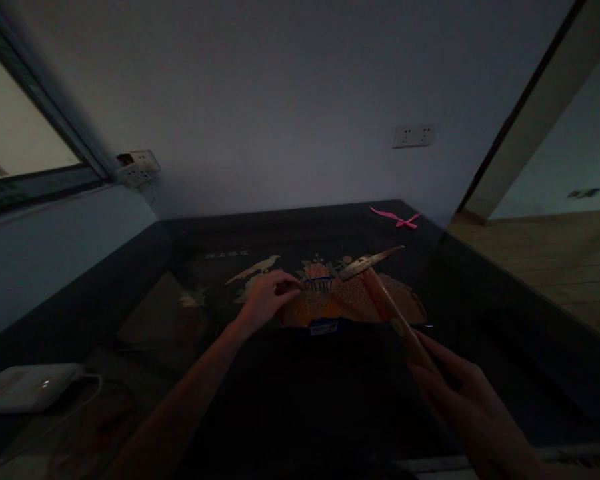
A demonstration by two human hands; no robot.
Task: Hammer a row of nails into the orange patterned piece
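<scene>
My right hand (453, 383) is wrapped round the wooden handle of a hammer (380, 293). The metal head is raised over a brown and orange speckled piece (350, 300) with a curved right end, lying on the dark table. Several thin dark upright pieces (319, 285) that look like nails stand in a row on it. Just left of this row is my left hand (267, 293), thumb and fingers pinched together at the piece's left end. Anything between those fingertips is too small and dark to make out. A blue strip with a pale label (324, 327) shows at the piece's near edge.
The dark glossy table (360, 400) carries printed flowers and a bird. A pink ribbon (397, 218) lies at the back right. At the left edge sits a white device (30, 387) with a cable. Wall sockets (414, 136) are above the table's back edge.
</scene>
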